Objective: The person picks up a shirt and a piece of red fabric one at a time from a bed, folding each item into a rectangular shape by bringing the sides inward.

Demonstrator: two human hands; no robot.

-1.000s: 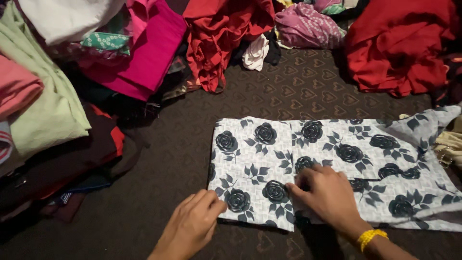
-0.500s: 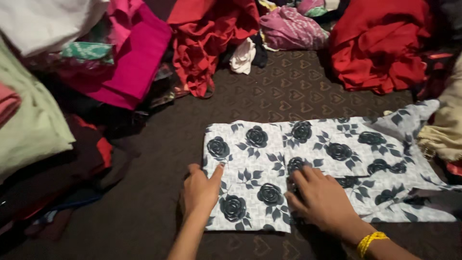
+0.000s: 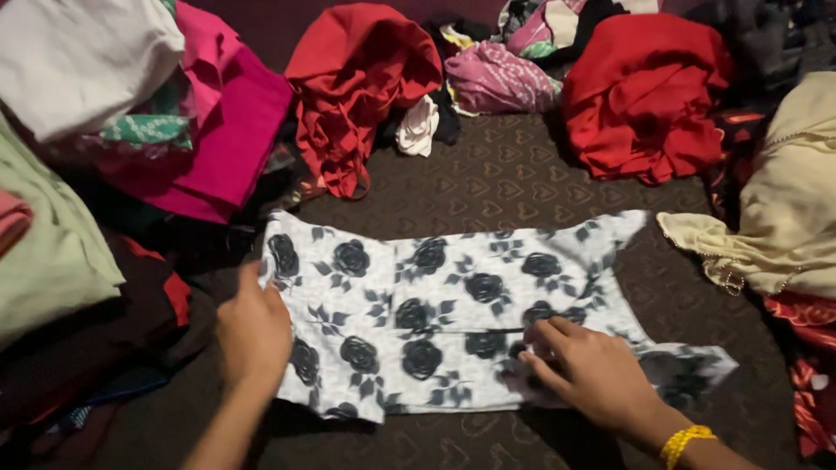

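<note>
Head view, middle: white cloth with dark roses [image 3: 453, 305], spread flat on the brown mat with heart shapes [image 3: 505, 183], a bit below the middle of the frame.
Head view, lower left: left hand [image 3: 254, 335], lying on the left edge of the rose cloth, fingers close together and bent a little, pressing on the cloth; cannot tell if pinching the edge.
Head view, lower right: right hand [image 3: 588, 370], flat on the right part of the rose cloth, fingers spread a little and pressing down, not gripping. Yellow band [image 3: 684, 442] on that wrist.
Head view, upper left: white bundle [image 3: 83, 57], bright pink cloth [image 3: 226, 148], pale green cloth [image 3: 48, 252] below them.
Head view, top middle: red cloth pile [image 3: 357, 78], small white rag [image 3: 418, 126] just beside it, purple patterned cloth [image 3: 501, 78].
Head view, upper right: second red pile [image 3: 649, 91].
Head view, right edge: cream cloth with beads [image 3: 775, 218], near the rose cloth but apart from it.
</note>
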